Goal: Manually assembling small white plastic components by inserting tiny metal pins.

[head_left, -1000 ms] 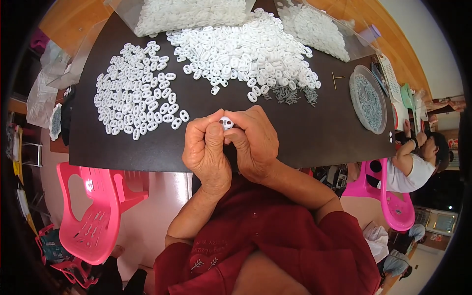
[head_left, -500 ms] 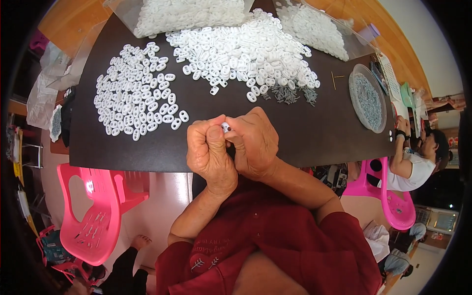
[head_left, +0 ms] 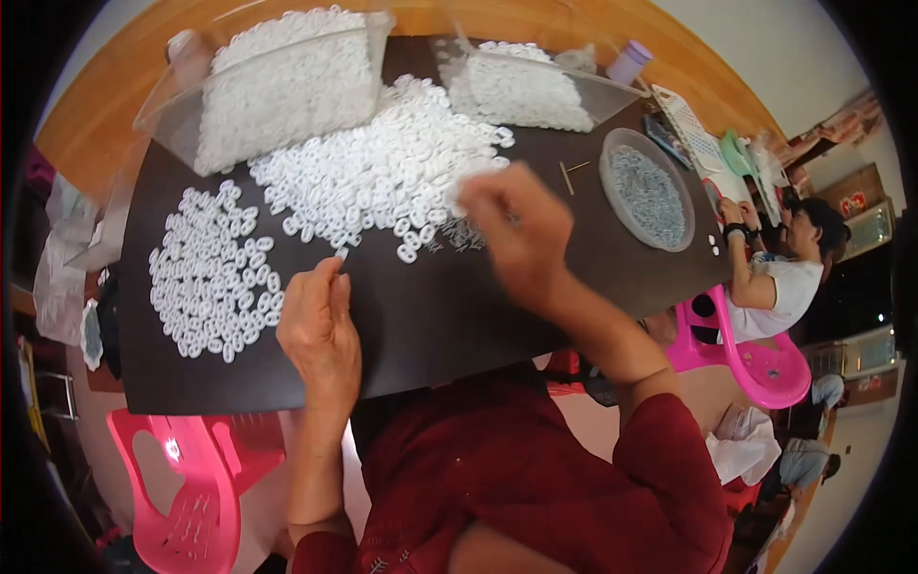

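Observation:
At the near edge of a big heap of white oval two-hole plastic pieces (head_left: 382, 163), my left hand (head_left: 320, 330) is closed, thumb and forefinger together. A small white plastic piece (head_left: 342, 252) shows at its fingertips. My right hand (head_left: 524, 234) is raised over the heap's right end, beside a little pile of grey screws (head_left: 463, 235). Motion smears its fingers, and whatever they may hold is hidden. Left of my left hand, more white oval pieces (head_left: 210, 277) lie spread in a separate group.
Two clear bins, a larger one (head_left: 167, 129) and a smaller one (head_left: 612, 93), hold white pieces at the back. A round tub (head_left: 690, 230) of grey screws and thin brass-coloured rods (head_left: 566, 179) lie rightward. Pink chairs (head_left: 182, 517) flank the dark table (head_left: 430, 325); another person (head_left: 775, 287) sits at right.
My hands were together around a small white piece with a dark spot; now they are apart. The left has moved leftward to the heap's edge, the right up toward the screws. The view has shifted.

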`<move>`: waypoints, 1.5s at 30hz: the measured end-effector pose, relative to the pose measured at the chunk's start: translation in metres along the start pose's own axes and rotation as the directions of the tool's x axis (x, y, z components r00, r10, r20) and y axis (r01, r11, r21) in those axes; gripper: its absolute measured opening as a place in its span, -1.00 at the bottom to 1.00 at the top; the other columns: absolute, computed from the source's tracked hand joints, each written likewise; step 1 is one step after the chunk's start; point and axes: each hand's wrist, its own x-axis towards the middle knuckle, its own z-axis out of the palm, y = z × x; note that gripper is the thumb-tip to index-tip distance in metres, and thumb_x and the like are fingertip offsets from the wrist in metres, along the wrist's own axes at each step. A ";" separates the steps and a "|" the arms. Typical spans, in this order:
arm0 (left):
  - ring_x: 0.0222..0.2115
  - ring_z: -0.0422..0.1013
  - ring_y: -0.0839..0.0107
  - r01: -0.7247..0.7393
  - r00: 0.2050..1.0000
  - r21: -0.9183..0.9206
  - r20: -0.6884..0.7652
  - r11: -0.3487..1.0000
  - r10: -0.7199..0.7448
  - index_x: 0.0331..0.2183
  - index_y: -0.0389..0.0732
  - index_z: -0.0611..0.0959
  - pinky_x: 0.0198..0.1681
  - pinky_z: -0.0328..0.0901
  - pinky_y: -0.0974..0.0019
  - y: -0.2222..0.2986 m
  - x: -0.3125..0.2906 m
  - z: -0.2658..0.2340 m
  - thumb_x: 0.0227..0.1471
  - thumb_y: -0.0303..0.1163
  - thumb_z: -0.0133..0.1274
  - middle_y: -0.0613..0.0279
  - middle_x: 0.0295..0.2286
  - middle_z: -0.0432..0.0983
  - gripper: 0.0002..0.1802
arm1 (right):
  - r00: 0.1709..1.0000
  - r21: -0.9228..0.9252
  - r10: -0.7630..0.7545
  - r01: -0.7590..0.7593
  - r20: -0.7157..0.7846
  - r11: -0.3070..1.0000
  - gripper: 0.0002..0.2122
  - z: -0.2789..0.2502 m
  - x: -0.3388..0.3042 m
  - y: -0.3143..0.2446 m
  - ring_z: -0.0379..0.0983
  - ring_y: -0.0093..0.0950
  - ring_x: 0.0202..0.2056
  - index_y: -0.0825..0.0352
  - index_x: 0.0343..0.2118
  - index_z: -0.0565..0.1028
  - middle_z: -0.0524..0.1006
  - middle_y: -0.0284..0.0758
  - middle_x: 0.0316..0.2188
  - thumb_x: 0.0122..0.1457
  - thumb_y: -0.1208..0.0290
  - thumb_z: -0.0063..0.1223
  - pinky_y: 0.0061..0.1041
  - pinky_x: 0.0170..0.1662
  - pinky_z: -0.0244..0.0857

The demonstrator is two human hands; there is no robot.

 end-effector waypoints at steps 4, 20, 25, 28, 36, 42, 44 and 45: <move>-0.52 0.34 0.16 -0.199 0.980 0.345 0.081 0.917 0.182 -0.37 -0.26 0.56 -0.48 0.24 0.23 -0.008 0.011 0.004 -0.19 -0.60 0.12 0.12 -0.55 0.35 -0.79 | 0.957 -0.313 -0.183 0.107 -0.224 0.944 -0.92 -0.045 0.075 0.043 0.42 -0.62 -0.44 0.42 -0.42 0.53 0.53 -0.30 -0.50 0.02 0.55 0.06 -0.63 -0.35 0.29; -0.49 0.27 0.18 -0.391 0.917 0.592 0.319 0.705 0.241 -0.55 -0.25 0.39 -0.47 0.24 0.21 -0.023 0.014 0.018 -0.26 -0.58 0.03 0.12 -0.54 0.25 -0.86 | 0.863 -0.553 -0.474 0.483 0.173 0.679 -0.85 -0.042 0.092 0.058 0.42 -0.34 -0.40 0.32 -0.34 0.53 0.51 -0.29 -0.45 -0.02 0.57 0.07 -0.44 -0.33 0.29; -0.50 0.25 0.19 -0.353 0.927 0.447 0.287 0.822 0.241 -0.57 -0.24 0.37 -0.45 0.23 0.20 -0.022 0.013 0.012 -0.29 -0.61 0.01 0.11 -0.54 0.24 -0.85 | 0.858 -0.285 -0.441 0.506 0.264 0.814 -0.87 -0.008 0.035 0.034 0.40 -0.31 -0.44 0.36 -0.40 0.52 0.48 -0.26 -0.50 -0.07 0.62 0.09 -0.44 -0.38 0.29; -0.50 0.25 0.18 -0.420 0.900 0.494 0.333 0.762 0.281 -0.57 -0.24 0.36 -0.45 0.23 0.20 -0.022 0.009 0.012 -0.28 -0.60 0.01 0.10 -0.54 0.23 -0.84 | 0.873 -0.158 -0.382 0.442 0.304 0.883 -0.87 0.009 0.013 0.030 0.39 -0.30 -0.45 0.37 -0.42 0.51 0.47 -0.26 -0.52 -0.09 0.63 0.10 -0.43 -0.40 0.28; -0.54 0.33 0.24 -0.307 0.920 0.120 0.290 0.944 0.262 -0.46 -0.25 0.41 -0.50 0.25 0.28 -0.011 0.002 0.012 -0.22 -0.65 0.07 0.12 -0.55 0.32 -0.79 | 0.898 0.011 -0.157 0.168 0.412 0.986 -0.90 0.035 -0.021 0.010 0.39 -0.34 -0.42 0.35 -0.40 0.51 0.46 -0.28 -0.51 -0.04 0.54 0.09 -0.43 -0.34 0.27; -0.58 0.28 0.62 0.402 0.905 -0.486 0.342 0.776 -0.254 -0.33 -0.27 0.45 -0.54 0.20 0.56 -0.002 -0.004 0.004 -0.04 -0.54 0.11 0.33 -0.54 0.36 -0.80 | 0.765 0.122 0.220 -0.362 0.606 0.924 -0.90 0.035 -0.024 -0.015 0.37 -0.59 -0.47 0.39 -0.40 0.51 0.47 -0.35 -0.53 0.01 0.51 0.09 -0.58 -0.38 0.26; -0.56 0.28 0.65 0.435 0.897 -0.533 0.328 0.725 -0.297 -0.33 -0.26 0.44 -0.54 0.20 0.59 0.006 -0.008 0.001 -0.02 -0.52 0.10 0.37 -0.54 0.35 -0.82 | 0.644 0.116 0.358 -0.573 0.676 0.812 -0.91 0.033 -0.028 -0.024 0.35 -0.68 -0.49 0.40 -0.40 0.51 0.48 -0.38 -0.53 0.04 0.50 0.08 -0.63 -0.39 0.25; -0.55 0.28 0.68 0.467 0.884 -0.577 0.320 0.670 -0.340 -0.34 -0.26 0.44 -0.53 0.20 0.61 0.010 -0.011 -0.001 0.00 -0.50 0.09 0.42 -0.53 0.34 -0.83 | 0.651 0.114 0.364 -0.572 0.666 0.813 -0.91 0.033 -0.032 -0.027 0.34 -0.71 -0.49 0.40 -0.40 0.50 0.48 -0.41 -0.53 0.05 0.50 0.07 -0.66 -0.40 0.25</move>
